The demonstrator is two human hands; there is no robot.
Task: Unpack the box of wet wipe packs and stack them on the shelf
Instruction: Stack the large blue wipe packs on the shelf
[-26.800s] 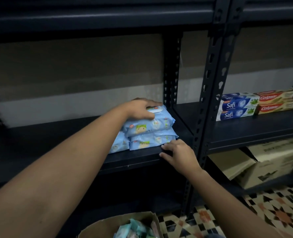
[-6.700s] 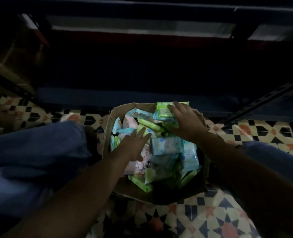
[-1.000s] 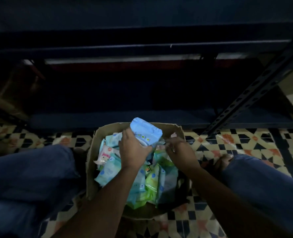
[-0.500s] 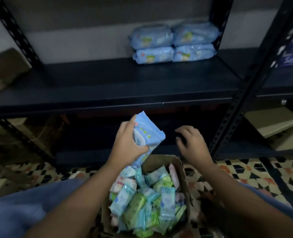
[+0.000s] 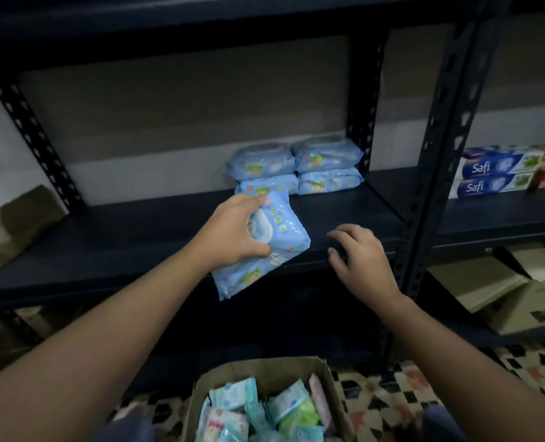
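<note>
Gripping a blue wipe pack (image 5: 266,240) in left hand (image 5: 232,231) over near shelf (image 5: 137,237) edge, right hand (image 5: 357,256) loosely curled, holding nothing, 4 stacked packs (image 5: 296,165) far right, box (image 5: 264,378) below.

Both bare forearms reach forward. The left hand (image 5: 232,232) grips a blue wipe pack (image 5: 266,247), fingers over its top, thumb beneath. The right hand (image 5: 362,260) hovers beside it, fingers loosely curled, holding nothing.

Both forearms bare, no sleeves, no rings/watch; blue trousers at btm edge.
</note>
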